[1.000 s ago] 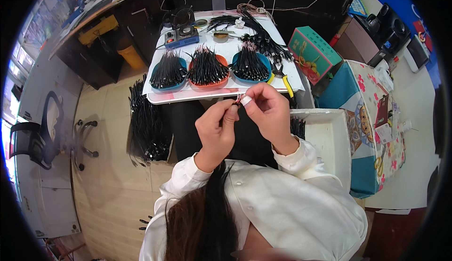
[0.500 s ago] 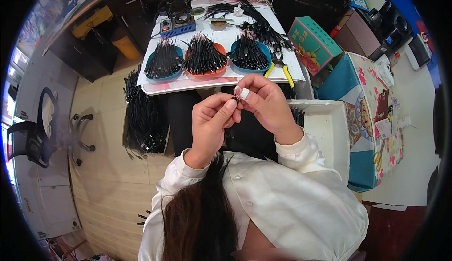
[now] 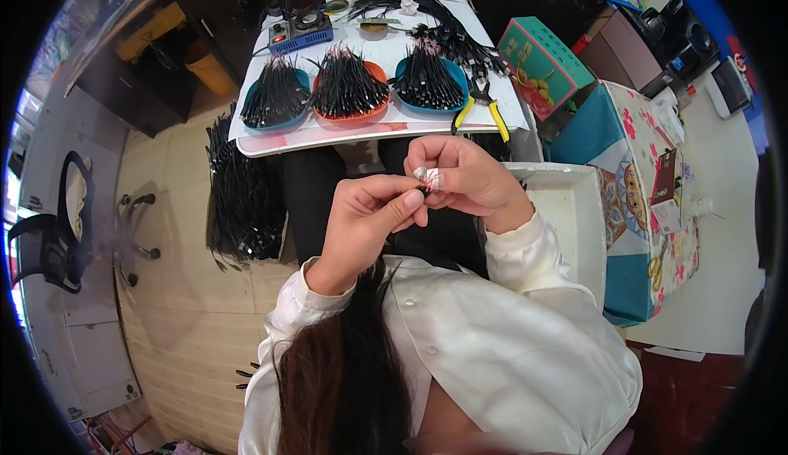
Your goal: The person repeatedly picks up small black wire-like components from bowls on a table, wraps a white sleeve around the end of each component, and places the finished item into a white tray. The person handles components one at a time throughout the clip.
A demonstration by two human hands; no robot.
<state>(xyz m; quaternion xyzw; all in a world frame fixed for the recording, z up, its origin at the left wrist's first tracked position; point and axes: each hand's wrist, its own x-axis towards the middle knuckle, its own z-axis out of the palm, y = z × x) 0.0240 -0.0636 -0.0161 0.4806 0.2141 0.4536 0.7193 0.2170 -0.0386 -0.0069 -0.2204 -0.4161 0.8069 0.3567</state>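
Observation:
My left hand (image 3: 371, 224) pinches the black end of a short cable (image 3: 423, 190) between thumb and forefinger. Fine reddish wires stick out of that end. My right hand (image 3: 469, 181), with white tape wrapped on its fingertips, closes on these wires from the other side, and the fingers hide most of the rest. Both hands meet over my lap, in front of the white table (image 3: 275, 143). On it stand a blue tray (image 3: 275, 125), an orange tray (image 3: 353, 117) and another blue tray (image 3: 431, 109), each heaped with black cables with thin wire ends.
Yellow-handled pliers (image 3: 484, 110) lie near the table's right edge. Behind the trays are a blue soldering unit (image 3: 300, 35), a small round tin (image 3: 373, 32) and more black cables (image 3: 460, 45). Beside my legs are a cable-filled box (image 3: 246, 201) and a white foam box (image 3: 566, 233).
My hands have shifted slightly lower and closer around the cable end, where the reddish wires now show more plainly. The whole view has tilted a little.

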